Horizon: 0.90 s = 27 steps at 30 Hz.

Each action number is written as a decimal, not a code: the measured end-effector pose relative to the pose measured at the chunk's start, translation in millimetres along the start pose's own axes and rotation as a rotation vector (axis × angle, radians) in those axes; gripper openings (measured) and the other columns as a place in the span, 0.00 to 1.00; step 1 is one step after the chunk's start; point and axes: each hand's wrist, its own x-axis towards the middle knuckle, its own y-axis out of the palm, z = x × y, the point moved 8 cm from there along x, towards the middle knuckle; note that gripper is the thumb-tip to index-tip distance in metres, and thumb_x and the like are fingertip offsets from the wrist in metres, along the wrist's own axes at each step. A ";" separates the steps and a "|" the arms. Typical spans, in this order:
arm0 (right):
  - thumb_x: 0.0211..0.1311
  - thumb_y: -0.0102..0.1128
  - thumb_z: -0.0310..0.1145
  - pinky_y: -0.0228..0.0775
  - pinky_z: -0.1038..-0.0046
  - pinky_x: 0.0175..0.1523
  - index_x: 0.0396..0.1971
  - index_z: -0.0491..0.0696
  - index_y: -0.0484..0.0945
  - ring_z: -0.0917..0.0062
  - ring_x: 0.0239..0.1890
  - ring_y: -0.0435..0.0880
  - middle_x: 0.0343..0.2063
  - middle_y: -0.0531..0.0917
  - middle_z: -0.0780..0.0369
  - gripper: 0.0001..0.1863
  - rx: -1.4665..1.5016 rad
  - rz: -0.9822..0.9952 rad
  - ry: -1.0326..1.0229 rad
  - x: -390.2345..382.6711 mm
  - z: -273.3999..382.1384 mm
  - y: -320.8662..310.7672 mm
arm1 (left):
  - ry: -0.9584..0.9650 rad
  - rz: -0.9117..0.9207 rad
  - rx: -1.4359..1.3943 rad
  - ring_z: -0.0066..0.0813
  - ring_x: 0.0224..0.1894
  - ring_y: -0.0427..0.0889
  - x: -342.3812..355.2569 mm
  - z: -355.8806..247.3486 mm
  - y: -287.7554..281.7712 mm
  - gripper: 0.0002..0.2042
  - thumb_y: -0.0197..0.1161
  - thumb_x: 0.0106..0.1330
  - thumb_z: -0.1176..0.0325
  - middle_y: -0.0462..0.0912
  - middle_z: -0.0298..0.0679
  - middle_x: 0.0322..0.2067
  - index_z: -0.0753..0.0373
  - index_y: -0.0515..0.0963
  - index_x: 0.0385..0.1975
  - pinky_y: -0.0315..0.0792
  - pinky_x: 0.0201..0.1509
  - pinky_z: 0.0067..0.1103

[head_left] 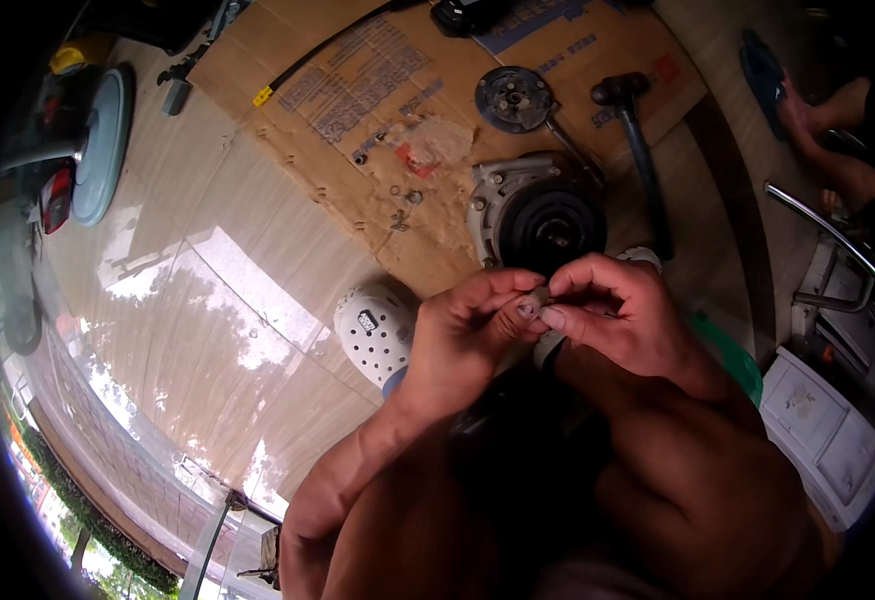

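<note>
While the left hand (460, 330) and right hand (625, 312), fingers curled nearly closed, pinch a small greyish part (540, 296) between their fingertips, a metal unit (489, 210) with a black pulley (554, 218) sits just beyond on cardboard (447, 238), near a round plate (510, 97) and a black mallet (641, 155).

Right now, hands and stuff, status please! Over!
Left hand, right hand: pinching one small part, mostly hidden. Black pulley unit just beyond, on cardboard. Hammer off right, touching neither hand.

Head-worn fisheye, facing down; left grip (459, 335), right grip (629, 312) near.
</note>
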 end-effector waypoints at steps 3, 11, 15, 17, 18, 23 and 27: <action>0.68 0.68 0.26 0.79 0.79 0.41 0.43 0.41 0.83 0.82 0.37 0.87 0.35 0.88 0.61 0.08 0.071 -0.004 -0.007 2.4 1.1 1.6 | 0.035 0.007 -0.022 0.20 0.43 0.85 -1.3 -1.7 0.4 0.15 0.63 0.75 0.73 0.88 0.40 0.44 0.70 0.78 0.58 0.81 0.50 0.18; 0.67 0.68 0.26 0.76 0.82 0.36 0.40 0.41 0.83 0.87 0.32 0.85 0.31 0.87 0.64 0.06 0.055 -0.102 -0.077 3.1 2.2 -10.5 | -0.030 -0.013 -0.026 0.20 0.44 0.85 -0.9 -5.7 5.6 0.17 0.62 0.75 0.73 0.88 0.40 0.43 0.71 0.76 0.60 0.81 0.51 0.19; 0.70 0.65 0.27 0.71 0.83 0.26 0.39 0.39 0.81 0.87 0.24 0.80 0.26 0.83 0.64 0.06 0.051 -0.234 0.030 8.0 -9.3 -20.7 | -0.038 -0.008 -0.033 0.19 0.44 0.84 -0.2 -2.5 1.9 0.16 0.64 0.74 0.72 0.89 0.39 0.42 0.70 0.78 0.58 0.80 0.51 0.19; 0.72 0.64 0.29 0.70 0.83 0.26 0.39 0.39 0.81 0.87 0.24 0.80 0.25 0.82 0.65 0.08 0.012 -0.317 0.126 9.7 -16.8 -33.2 | -0.118 0.086 0.222 0.19 0.44 0.84 -1.5 3.0 4.5 0.13 0.62 0.76 0.71 0.88 0.36 0.42 0.69 0.80 0.56 0.78 0.52 0.19; 0.71 0.65 0.30 0.70 0.83 0.26 0.39 0.39 0.81 0.87 0.24 0.80 0.24 0.82 0.65 0.09 0.011 -0.313 0.126 10.8 -19.5 -34.4 | -0.117 0.086 0.221 0.19 0.44 0.84 -2.1 3.8 1.5 0.13 0.62 0.76 0.71 0.88 0.36 0.42 0.69 0.80 0.56 0.78 0.52 0.19; 0.69 0.67 0.32 0.69 0.83 0.25 0.37 0.40 0.82 0.87 0.23 0.80 0.25 0.83 0.65 0.09 0.026 -0.318 0.238 13.9 -18.6 -36.5 | -0.180 0.098 0.254 0.22 0.44 0.85 -9.0 19.2 -8.7 0.13 0.67 0.73 0.67 0.89 0.43 0.40 0.68 0.83 0.51 0.78 0.51 0.22; 0.69 0.68 0.32 0.68 0.83 0.26 0.37 0.40 0.83 0.88 0.23 0.79 0.25 0.84 0.65 0.09 0.017 -0.294 0.260 14.2 -21.1 -36.9 | -0.181 0.124 0.319 0.24 0.45 0.86 -6.1 12.5 -5.0 0.13 0.66 0.73 0.68 0.89 0.45 0.41 0.68 0.83 0.51 0.79 0.51 0.23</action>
